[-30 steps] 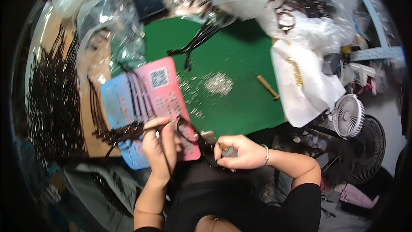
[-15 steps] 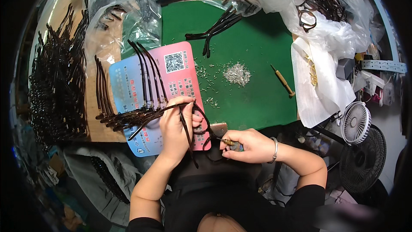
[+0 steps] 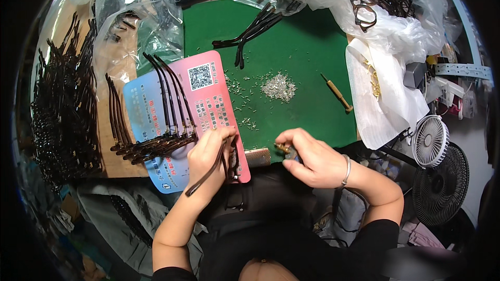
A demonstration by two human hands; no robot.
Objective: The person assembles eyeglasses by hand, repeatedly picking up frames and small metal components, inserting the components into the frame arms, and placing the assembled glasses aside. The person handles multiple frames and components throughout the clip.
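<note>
Eyeglass frame (image 3: 208, 173) is pinched in my left fingers (image 3: 222, 134); my right fingers (image 3: 295, 136) grip a brass-coloured screwdriver (image 3: 283, 148), now withdrawn from it, so turning seems paused.

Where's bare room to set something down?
On the green mat: the patch between the silvery pile, the gold-coloured screwdriver and the right grip, and another right of the dark temple arms. Crowded: the printed card, bearing dark eyeglass parts, and the tabletop left, under a heap.

Your bench (image 3: 122, 169): wood, green mat (image 3: 312, 112) on it.
You've got dark temple arms (image 3: 65, 109) heaped left; silver bits (image 3: 279, 88), brass screwdriver (image 3: 338, 96) on the mat.
</note>
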